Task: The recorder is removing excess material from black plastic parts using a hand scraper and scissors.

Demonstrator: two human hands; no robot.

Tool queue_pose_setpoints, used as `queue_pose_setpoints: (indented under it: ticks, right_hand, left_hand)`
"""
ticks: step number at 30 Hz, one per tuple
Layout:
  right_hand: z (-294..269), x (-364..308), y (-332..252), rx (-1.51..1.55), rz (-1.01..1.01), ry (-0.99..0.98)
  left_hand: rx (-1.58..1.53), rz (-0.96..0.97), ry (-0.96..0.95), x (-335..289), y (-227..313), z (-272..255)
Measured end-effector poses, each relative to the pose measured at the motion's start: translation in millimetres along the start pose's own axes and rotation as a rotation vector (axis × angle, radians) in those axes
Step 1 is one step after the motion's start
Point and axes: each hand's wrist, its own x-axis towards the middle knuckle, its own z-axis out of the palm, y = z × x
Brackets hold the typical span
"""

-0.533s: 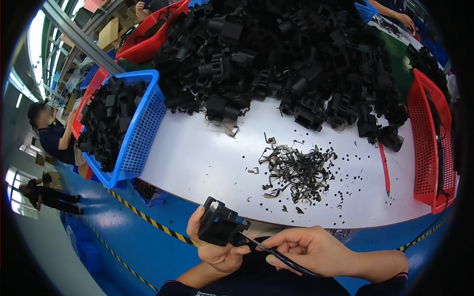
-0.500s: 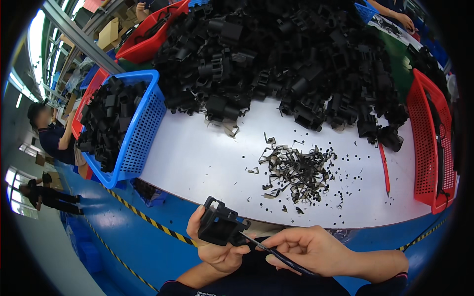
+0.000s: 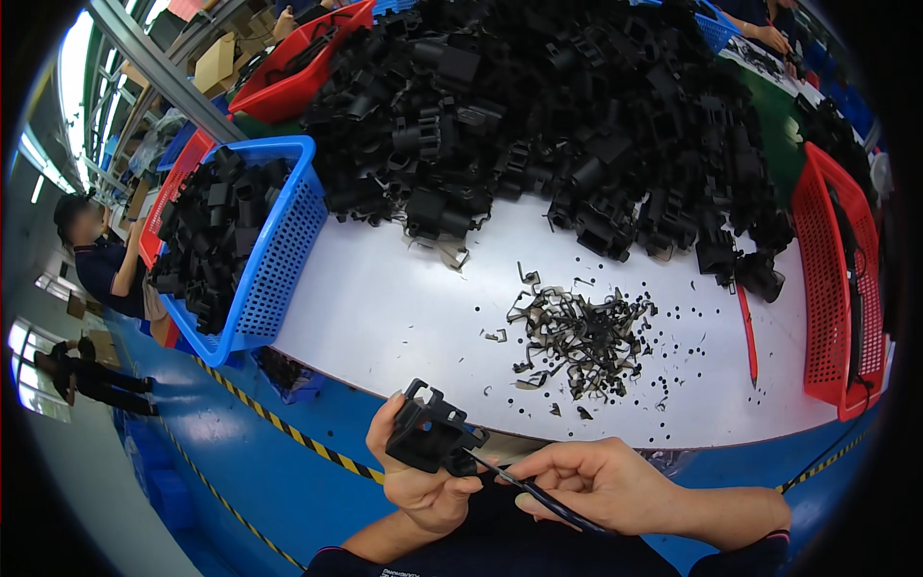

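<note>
My left hand (image 3: 423, 500) is closed around a black molded plastic part (image 3: 423, 433), a boxy piece with openings and a looped bracket at its upper end. My right hand (image 3: 611, 486) grips a slim tool (image 3: 558, 510) with a dark handle and a narrow metal tip; its exact kind is unclear. The tip meets the lower right corner of the plastic part. Both hands are in front of the table's near edge. Just beyond them, a heap of thin black plastic scraps (image 3: 582, 341) lies on the white table (image 3: 404, 317).
A large pile of black plastic parts (image 3: 538, 125) covers the far table. At left stands a blue basket (image 3: 274, 260) of similar parts. A red basket (image 3: 827, 288) is at right, near a red pen-like stick (image 3: 748, 337). Another red basket (image 3: 298, 82) stands far left. Other people work nearby.
The plastic part and the tool have shifted only very slightly, with the tip still at the part's lower corner. My grip looks the same in both hands.
</note>
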Motion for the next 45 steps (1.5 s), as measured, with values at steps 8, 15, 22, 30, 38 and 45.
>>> queue_pose_setpoints:
  ticks: [8, 15, 22, 30, 38, 45]
  right_hand:
    - [-2, 1, -2, -0.007, 0.010, 0.003]
    - [-11, 7, -11, 0.037, 0.126, -0.060]
    - [-43, -2, 20, 0.398, -0.053, -0.260]
    - [-61, -70, 64, -0.336, -0.131, 0.868]
    - [-20, -43, 30, 0.048, -0.515, 0.597]
    - [-1, -5, 2, -0.246, -0.316, 0.316]
  left_hand:
    - [0.027, 0.014, -0.088, -1, -6, -8]
    - [-0.066, 0.017, -0.159, 7, -5, -7]
    - [-0.293, -0.087, -0.256, 9, -13, -4]
    - [-0.364, -0.137, -0.373, 12, -4, 7]
    - [-0.050, 0.037, -0.532, 9, 10, 11]
    - [0.184, 0.193, -0.441, 0, 20, 0]
